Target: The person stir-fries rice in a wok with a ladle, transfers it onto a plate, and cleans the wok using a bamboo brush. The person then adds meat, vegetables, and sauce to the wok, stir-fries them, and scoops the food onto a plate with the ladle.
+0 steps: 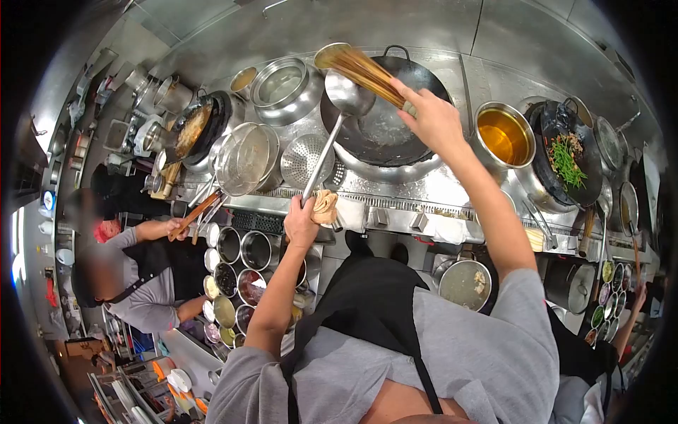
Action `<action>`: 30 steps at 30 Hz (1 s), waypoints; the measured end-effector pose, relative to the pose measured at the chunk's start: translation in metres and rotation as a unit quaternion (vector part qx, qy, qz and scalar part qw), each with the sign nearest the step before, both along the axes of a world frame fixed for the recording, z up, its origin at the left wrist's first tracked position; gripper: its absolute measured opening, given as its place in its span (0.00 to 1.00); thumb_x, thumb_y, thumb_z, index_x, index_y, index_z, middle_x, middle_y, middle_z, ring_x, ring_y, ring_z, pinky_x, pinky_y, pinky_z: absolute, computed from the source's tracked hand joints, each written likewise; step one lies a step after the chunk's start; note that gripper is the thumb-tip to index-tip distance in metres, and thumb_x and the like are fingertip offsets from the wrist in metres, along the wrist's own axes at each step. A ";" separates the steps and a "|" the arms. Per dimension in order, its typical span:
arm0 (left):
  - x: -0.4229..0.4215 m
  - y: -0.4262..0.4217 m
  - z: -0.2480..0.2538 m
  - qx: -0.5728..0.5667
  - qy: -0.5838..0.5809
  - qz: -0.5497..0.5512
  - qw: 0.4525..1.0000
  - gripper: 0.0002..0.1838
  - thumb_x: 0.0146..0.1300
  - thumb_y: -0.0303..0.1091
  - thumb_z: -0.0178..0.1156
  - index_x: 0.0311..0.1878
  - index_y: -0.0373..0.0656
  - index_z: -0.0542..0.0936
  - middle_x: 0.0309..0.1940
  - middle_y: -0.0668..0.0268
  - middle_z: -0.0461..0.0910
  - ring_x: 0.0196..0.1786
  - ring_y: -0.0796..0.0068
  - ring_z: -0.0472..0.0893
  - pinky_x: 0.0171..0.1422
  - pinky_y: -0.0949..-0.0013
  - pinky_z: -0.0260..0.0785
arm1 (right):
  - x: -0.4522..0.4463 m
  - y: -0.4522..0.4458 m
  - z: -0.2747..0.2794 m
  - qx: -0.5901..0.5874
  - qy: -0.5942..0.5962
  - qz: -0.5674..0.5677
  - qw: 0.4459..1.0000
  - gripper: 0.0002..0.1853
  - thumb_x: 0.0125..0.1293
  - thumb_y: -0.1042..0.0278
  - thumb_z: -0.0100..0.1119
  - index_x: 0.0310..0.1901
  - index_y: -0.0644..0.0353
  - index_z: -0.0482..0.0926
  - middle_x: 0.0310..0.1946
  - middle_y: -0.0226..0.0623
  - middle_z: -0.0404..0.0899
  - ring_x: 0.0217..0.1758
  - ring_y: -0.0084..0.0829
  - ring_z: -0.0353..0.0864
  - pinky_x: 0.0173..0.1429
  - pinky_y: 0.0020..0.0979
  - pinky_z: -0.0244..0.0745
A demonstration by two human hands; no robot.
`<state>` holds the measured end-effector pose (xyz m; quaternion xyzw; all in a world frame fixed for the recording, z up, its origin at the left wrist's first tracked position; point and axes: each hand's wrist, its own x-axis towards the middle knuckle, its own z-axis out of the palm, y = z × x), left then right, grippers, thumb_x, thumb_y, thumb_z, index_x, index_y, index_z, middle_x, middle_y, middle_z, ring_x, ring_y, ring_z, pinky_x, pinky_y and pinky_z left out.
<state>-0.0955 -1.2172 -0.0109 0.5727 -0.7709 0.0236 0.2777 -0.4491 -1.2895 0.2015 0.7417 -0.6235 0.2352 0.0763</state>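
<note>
My left hand is closed round the long handle of a steel ladle. A folded tan cloth sits against that hand. The ladle's bowl is over the left rim of a large dark wok, which looks wet inside. My right hand grips the bound end of a bamboo wok brush. The brush's bristles point up and left, above the ladle's bowl and close to a small metal pot behind it.
Right of the wok stand a pot of amber liquid and a wok with chopped greens. A perforated skimmer and a mesh strainer lie left. A co-worker works at left, beside several ingredient tins; another person's arm shows at far right.
</note>
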 end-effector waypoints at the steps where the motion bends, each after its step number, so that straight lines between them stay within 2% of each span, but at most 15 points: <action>1: -0.001 -0.005 -0.004 -0.005 -0.001 0.008 1.000 0.19 0.52 0.32 0.70 0.50 0.51 0.81 0.49 0.58 0.76 0.46 0.52 0.82 0.43 0.54 0.76 | -0.016 -0.027 -0.009 0.053 0.030 -0.015 0.998 0.32 0.65 0.54 0.66 0.71 0.32 0.70 0.36 0.38 0.81 0.39 0.45 0.85 0.43 0.42 0.80; 2: -0.003 -0.006 -0.006 -0.009 -0.001 0.017 1.000 0.19 0.52 0.32 0.70 0.50 0.52 0.82 0.49 0.58 0.76 0.46 0.52 0.82 0.44 0.54 0.76 | -0.040 -0.058 -0.024 0.107 0.061 -0.028 0.992 0.32 0.66 0.54 0.66 0.71 0.32 0.70 0.35 0.38 0.80 0.38 0.44 0.84 0.43 0.42 0.80; 3: -0.005 -0.005 -0.006 -0.013 0.004 0.020 1.000 0.19 0.53 0.33 0.69 0.50 0.52 0.82 0.49 0.58 0.76 0.46 0.53 0.82 0.44 0.54 0.76 | -0.042 -0.063 -0.015 0.162 0.091 -0.042 0.982 0.31 0.66 0.54 0.65 0.71 0.32 0.70 0.35 0.38 0.80 0.38 0.44 0.84 0.42 0.42 0.80; 5: -0.011 -0.015 -0.005 -0.028 0.020 0.026 0.999 0.18 0.53 0.33 0.69 0.49 0.53 0.82 0.49 0.59 0.76 0.46 0.53 0.82 0.44 0.54 0.76 | -0.042 -0.059 -0.010 0.072 0.035 -0.057 0.995 0.28 0.66 0.56 0.65 0.68 0.35 0.73 0.36 0.39 0.82 0.39 0.45 0.85 0.44 0.43 0.81; 9: -0.004 -0.025 -0.008 -0.056 0.000 0.020 0.998 0.22 0.51 0.30 0.70 0.52 0.51 0.80 0.50 0.57 0.76 0.46 0.49 0.81 0.44 0.53 0.76 | -0.004 -0.019 0.052 -0.090 -0.039 -0.027 0.995 0.25 0.65 0.57 0.65 0.65 0.40 0.77 0.37 0.42 0.85 0.43 0.46 0.87 0.46 0.43 0.82; 12: -0.006 -0.029 -0.001 -0.044 0.021 0.011 0.999 0.21 0.51 0.31 0.71 0.51 0.51 0.81 0.50 0.58 0.76 0.46 0.50 0.81 0.44 0.53 0.75 | 0.001 -0.021 0.032 -0.110 0.088 0.028 0.990 0.26 0.64 0.56 0.66 0.64 0.40 0.77 0.38 0.40 0.85 0.42 0.45 0.87 0.45 0.44 0.82; 14: -0.012 -0.028 0.000 -0.040 0.035 0.021 0.998 0.21 0.51 0.32 0.71 0.51 0.50 0.81 0.50 0.58 0.76 0.46 0.51 0.81 0.44 0.53 0.75 | -0.035 -0.063 0.007 0.008 0.136 -0.017 0.991 0.27 0.64 0.55 0.66 0.66 0.40 0.75 0.37 0.37 0.83 0.39 0.43 0.86 0.43 0.44 0.82; 15: -0.011 -0.027 0.001 -0.036 0.039 0.025 0.998 0.20 0.51 0.32 0.71 0.50 0.50 0.81 0.50 0.58 0.76 0.46 0.51 0.81 0.44 0.54 0.75 | -0.039 -0.068 0.012 0.069 0.157 -0.041 0.984 0.27 0.64 0.55 0.66 0.66 0.39 0.75 0.37 0.36 0.82 0.37 0.42 0.85 0.41 0.45 0.81; 18: -0.008 -0.027 0.003 -0.079 0.048 0.028 0.995 0.21 0.51 0.31 0.71 0.51 0.49 0.81 0.50 0.58 0.76 0.46 0.51 0.81 0.44 0.54 0.76 | -0.043 -0.055 0.023 -0.051 0.094 -0.067 0.992 0.28 0.64 0.56 0.67 0.67 0.39 0.74 0.37 0.35 0.82 0.37 0.41 0.85 0.42 0.44 0.82; 21: 0.005 -0.030 0.005 -0.086 0.032 0.014 0.996 0.20 0.52 0.33 0.69 0.51 0.52 0.82 0.49 0.59 0.76 0.45 0.52 0.81 0.43 0.55 0.76 | -0.015 -0.024 0.069 -0.204 0.008 0.043 0.978 0.30 0.63 0.56 0.68 0.67 0.39 0.75 0.38 0.38 0.84 0.40 0.43 0.86 0.43 0.42 0.81; 24: 0.013 -0.033 0.006 -0.085 0.019 -0.001 0.996 0.20 0.52 0.35 0.70 0.51 0.52 0.83 0.48 0.61 0.77 0.44 0.54 0.82 0.42 0.56 0.75 | -0.015 -0.028 0.074 -0.195 0.098 0.126 0.968 0.29 0.62 0.54 0.68 0.66 0.40 0.76 0.38 0.38 0.85 0.40 0.45 0.86 0.44 0.44 0.82; 26: 0.008 -0.029 0.011 -0.047 0.023 0.002 0.999 0.21 0.53 0.35 0.71 0.52 0.52 0.82 0.47 0.61 0.76 0.43 0.53 0.82 0.41 0.55 0.75 | -0.049 -0.068 0.064 -0.073 0.148 0.068 0.984 0.28 0.63 0.53 0.68 0.65 0.41 0.76 0.38 0.38 0.84 0.39 0.45 0.86 0.43 0.45 0.82; 27: 0.004 -0.027 0.008 -0.031 0.049 -0.005 0.998 0.22 0.52 0.35 0.71 0.53 0.50 0.80 0.46 0.59 0.75 0.43 0.50 0.81 0.41 0.53 0.74 | -0.060 -0.078 0.059 -0.010 0.168 0.037 0.985 0.28 0.63 0.53 0.68 0.65 0.41 0.77 0.38 0.38 0.84 0.38 0.45 0.85 0.42 0.45 0.82; 29: -0.011 -0.022 0.005 -0.022 0.132 -0.044 0.990 0.24 0.50 0.34 0.73 0.52 0.46 0.79 0.43 0.57 0.74 0.42 0.47 0.79 0.41 0.51 0.73 | -0.062 -0.072 0.062 -0.047 0.089 -0.013 0.995 0.26 0.64 0.53 0.67 0.64 0.42 0.78 0.37 0.39 0.83 0.38 0.45 0.85 0.41 0.45 0.81; 30: -0.018 -0.022 0.003 -0.040 0.165 -0.073 0.983 0.26 0.45 0.35 0.79 0.45 0.40 0.77 0.39 0.57 0.74 0.41 0.48 0.78 0.42 0.53 0.72 | -0.061 -0.067 0.062 -0.062 0.053 -0.035 0.996 0.26 0.64 0.52 0.67 0.64 0.42 0.78 0.37 0.39 0.83 0.38 0.44 0.85 0.41 0.45 0.81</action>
